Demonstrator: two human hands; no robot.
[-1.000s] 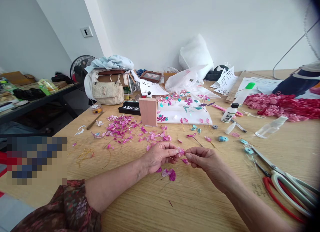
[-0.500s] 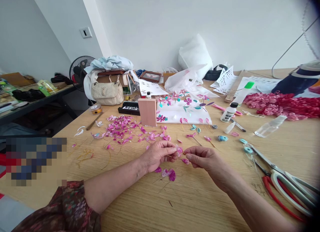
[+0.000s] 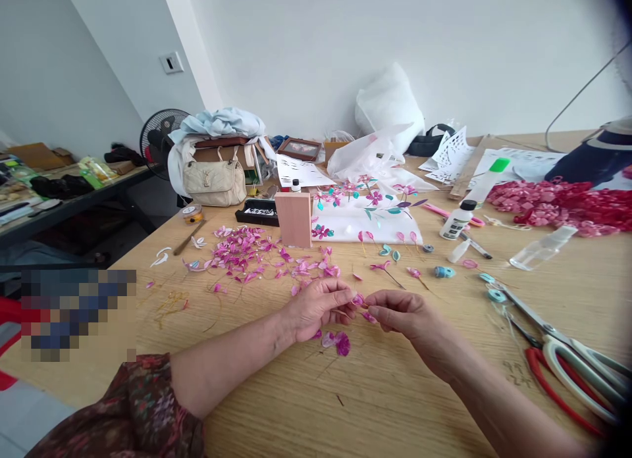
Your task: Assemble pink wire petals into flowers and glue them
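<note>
My left hand (image 3: 318, 306) and my right hand (image 3: 402, 313) meet just above the wooden table (image 3: 375, 392), fingertips pinched together on a small pink petal piece (image 3: 359, 301). A second pink petal (image 3: 368, 317) shows under my right fingertips. Below my left hand lie a few loose pink and magenta petals (image 3: 336, 341). Beyond my hands a scatter of several pink petals (image 3: 257, 257) spreads over the table.
A wooden block (image 3: 294, 220) stands by a white sheet with pink flowers (image 3: 365, 221). Scissors (image 3: 563, 353), a glue bottle (image 3: 457, 221), a clear bottle (image 3: 540, 249) and teal tape bits (image 3: 444, 272) lie right. A beige bag (image 3: 213, 181), a fan (image 3: 157, 137) and red material (image 3: 567, 204) sit farther back.
Both hands stay pinched on the petal piece with only small finger movements. The view has shifted slightly.
</note>
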